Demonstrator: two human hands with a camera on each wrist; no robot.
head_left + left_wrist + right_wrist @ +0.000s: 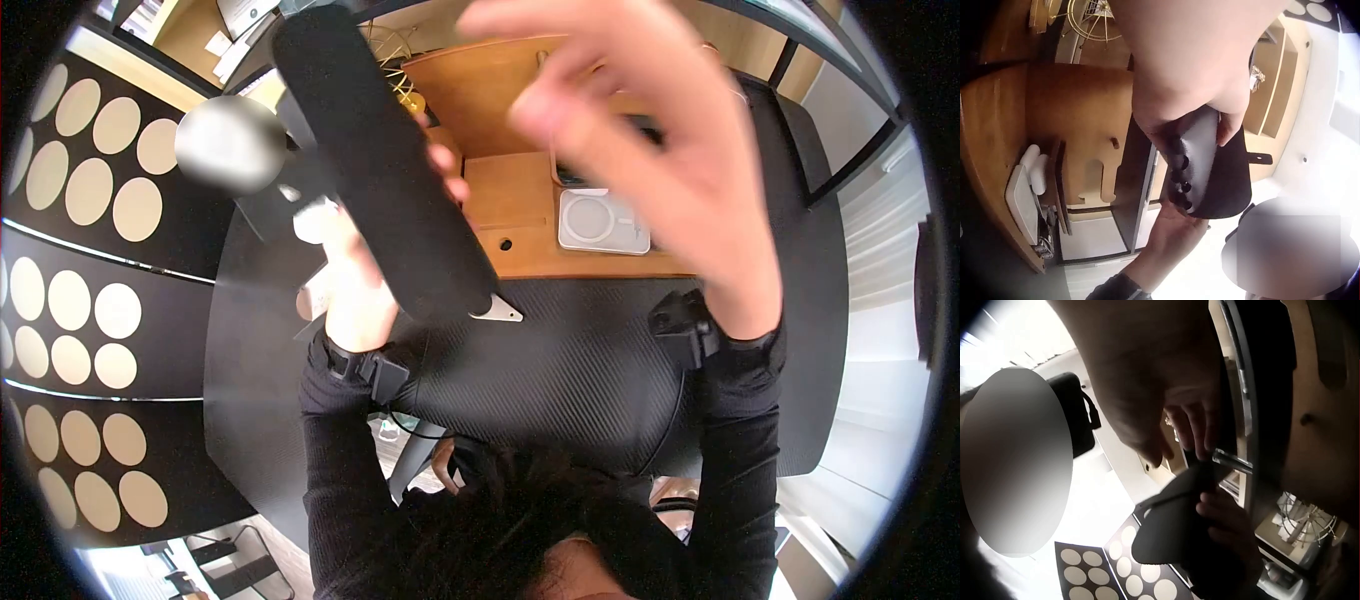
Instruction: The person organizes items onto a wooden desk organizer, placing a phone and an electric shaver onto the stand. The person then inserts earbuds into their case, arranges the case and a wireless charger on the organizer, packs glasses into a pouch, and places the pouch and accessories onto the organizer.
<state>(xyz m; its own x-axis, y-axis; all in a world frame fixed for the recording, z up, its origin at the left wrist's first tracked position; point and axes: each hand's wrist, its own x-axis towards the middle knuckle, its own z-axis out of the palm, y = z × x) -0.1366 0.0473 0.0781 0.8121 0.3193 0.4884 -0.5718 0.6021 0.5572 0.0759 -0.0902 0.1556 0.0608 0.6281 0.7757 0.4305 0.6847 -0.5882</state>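
Observation:
My left hand (352, 285) grips a long black leather-like case (375, 160) and holds it up over the desk's left half. Its fingertips (452, 175) show along the far edge. A small pale tip pokes out at the case's lower end. In the left wrist view the same case (1194, 165) shows a row of dark holes and a narrow tab. My right hand (665, 150), blurred, is raised to the right of the case with thumb and fingers spread and nothing between them. From the right wrist, its fingers (1194, 425) point down close above the case (1169, 525).
A brown wooden organizer (500, 195) stands at the desk's back, with a white charger (628, 232) bearing a round ring on it. A gold wire wheel ornament (1094, 22) sits behind. Black panels with cream circles (88, 190) flank the black desk (540, 360) on the left.

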